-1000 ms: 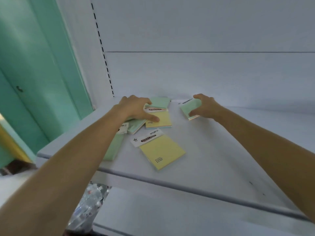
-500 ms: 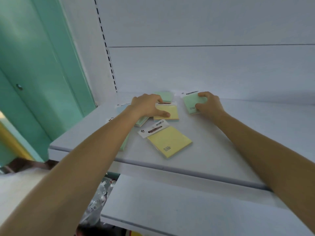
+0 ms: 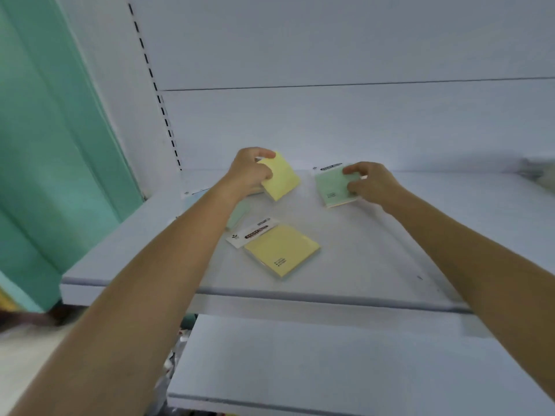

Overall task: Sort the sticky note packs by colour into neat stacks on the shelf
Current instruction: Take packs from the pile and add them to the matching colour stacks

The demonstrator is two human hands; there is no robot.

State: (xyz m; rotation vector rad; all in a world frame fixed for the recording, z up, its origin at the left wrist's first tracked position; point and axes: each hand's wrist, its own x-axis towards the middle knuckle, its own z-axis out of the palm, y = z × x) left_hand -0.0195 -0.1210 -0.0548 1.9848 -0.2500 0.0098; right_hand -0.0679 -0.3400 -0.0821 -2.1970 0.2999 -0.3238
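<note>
**A:** Head view puts both hands at the far side of the white shelf board (image 3: 375, 265). What has each one got?

**B:** The left hand (image 3: 250, 172) is clamped on a pale yellow square sticky note pack (image 3: 282, 177), tilted and lifted off the board. The right hand (image 3: 371, 183) has thumb and fingers closed on a pale green square sticky note pack (image 3: 333, 187) lying far right of centre.

**A:** And the rest?

**B:** A second yellow pack with a white header card (image 3: 280, 250) lies nearer, at an angle. More green packs (image 3: 238, 213) sit half hidden under the left forearm.

**A:** Risks?

**B:** I'd judge the pinched corner could slip, dropping the yellow pack askew. The forearm could also sweep those hidden green packs off the left edge.

**A:** Any readable writing?

**B:** Dark label bars on the header cards, too blurred to read.
</note>
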